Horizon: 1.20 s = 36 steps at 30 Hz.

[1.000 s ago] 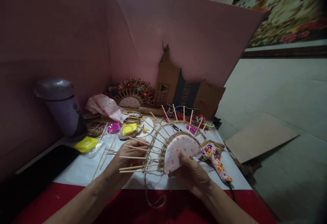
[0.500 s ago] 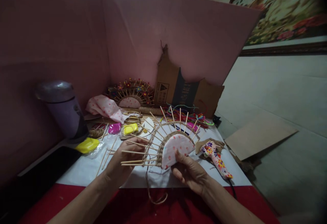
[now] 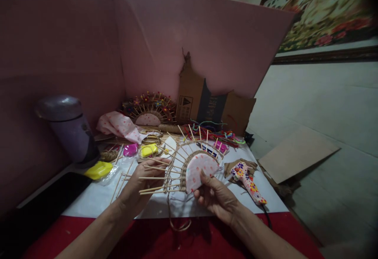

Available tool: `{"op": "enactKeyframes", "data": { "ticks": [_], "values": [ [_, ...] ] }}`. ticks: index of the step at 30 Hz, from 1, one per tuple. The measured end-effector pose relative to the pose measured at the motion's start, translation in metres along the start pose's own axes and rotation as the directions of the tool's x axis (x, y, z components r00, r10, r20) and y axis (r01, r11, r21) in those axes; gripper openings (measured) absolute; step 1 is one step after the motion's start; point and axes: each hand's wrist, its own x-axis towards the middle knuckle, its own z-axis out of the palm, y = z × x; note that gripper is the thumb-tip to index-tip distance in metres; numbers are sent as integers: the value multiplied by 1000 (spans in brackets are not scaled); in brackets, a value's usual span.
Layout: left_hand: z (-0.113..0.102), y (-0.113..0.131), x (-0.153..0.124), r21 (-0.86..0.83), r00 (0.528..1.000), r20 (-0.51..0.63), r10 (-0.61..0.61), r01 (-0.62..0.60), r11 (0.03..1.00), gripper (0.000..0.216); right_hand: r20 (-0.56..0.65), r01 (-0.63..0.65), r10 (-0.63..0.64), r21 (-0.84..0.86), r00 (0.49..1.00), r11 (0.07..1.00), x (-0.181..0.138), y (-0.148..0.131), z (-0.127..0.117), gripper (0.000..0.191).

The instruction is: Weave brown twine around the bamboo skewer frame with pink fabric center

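Observation:
Over the table I hold a half-round fan-shaped craft piece (image 3: 198,172). A half-disc of white cloth with pink spots forms its middle, edged with twine, and thin wooden sticks spread out from it. My right hand (image 3: 218,198) pinches the half-disc at its lower edge, thumb in front and fingers behind. At the left end, my left hand (image 3: 143,180) closes around the sticks by the outer twine row; its fingers are partly hidden behind them. A loose twine end (image 3: 180,227) dangles below the piece.
A flower-patterned glue gun (image 3: 248,182) lies on cardboard at the right. Behind are a similar decorated fan (image 3: 149,118), spotted cloth (image 3: 119,126), a torn cardboard sheet (image 3: 189,93) and bright pipe cleaners (image 3: 230,135). A purple tumbler (image 3: 71,133) and yellow clay packet (image 3: 99,170) stand left.
The view has shifted slightly. The fan piece has tilted a little in my hands, its right end drawing inward. Both hands keep their hold.

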Motion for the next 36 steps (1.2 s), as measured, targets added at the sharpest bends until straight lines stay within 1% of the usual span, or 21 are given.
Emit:
{"op": "enactKeyframes", "data": {
  "ticks": [9, 16, 21, 24, 31, 36],
  "values": [
    [-8, -5, 5, 8, 1000, 25, -13, 13, 1000, 22, 56, -18, 20, -50, 998, 999, -1, -1, -1, 26],
    [-4, -1, 6, 19, 996, 79, -31, 30, 999, 22, 39, -9, 10, -24, 999, 1000, 2, -2, -4, 23],
    [-5, 0, 5, -11, 996, 40, -75, 76, 997, 24, 42, -10, 11, -30, 999, 999, 3, -1, -4, 23],
    [-5, 1, 4, -26, 996, 43, -80, 82, 996, 23, 44, -18, 19, -25, 999, 1000, 3, -1, -4, 24],
    [2, 11, -4, -37, 997, 37, -70, 72, 997, 26, 57, 3, -4, 1, 998, 1000, 5, -1, -7, 20],
    [6, 13, -8, -59, 998, 51, -33, 36, 998, 23, 44, 6, -7, 17, 999, 1000, 4, -2, -5, 21]
  ]
}}
